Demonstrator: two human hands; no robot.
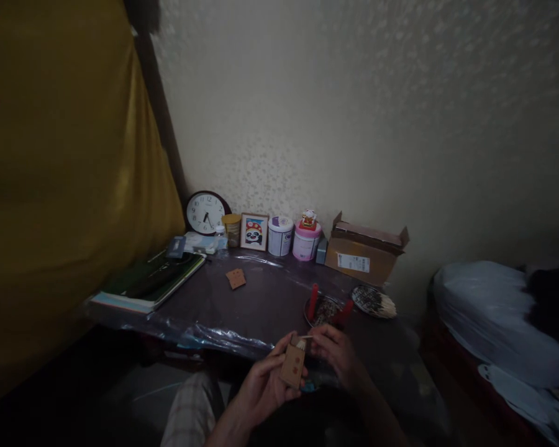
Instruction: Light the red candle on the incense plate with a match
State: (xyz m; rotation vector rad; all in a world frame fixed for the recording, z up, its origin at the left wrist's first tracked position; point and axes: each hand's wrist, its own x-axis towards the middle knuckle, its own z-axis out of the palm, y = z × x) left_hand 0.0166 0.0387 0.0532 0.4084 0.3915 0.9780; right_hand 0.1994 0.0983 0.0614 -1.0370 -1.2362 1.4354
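My left hand [261,385] is wrapped round a small brown matchbox [292,365], slid open at the top, held just in front of the table's near edge. My right hand [336,355] pinches a thin matchstick [306,338] at the box's open end. Just beyond my hands a small round tray [323,310] holds two red candles [312,300], one upright and one leaning. A second small brown box [235,278] lies alone further left on the dark table [270,304].
Along the wall stand a round clock [205,213], a framed picture [254,231], two tubs [280,236] and an open cardboard box [364,254]. Books [151,282] are stacked at left. A dish of burnt sticks [373,302] is at right. Yellow cloth [65,174] hangs left; a bed [503,323] is right.
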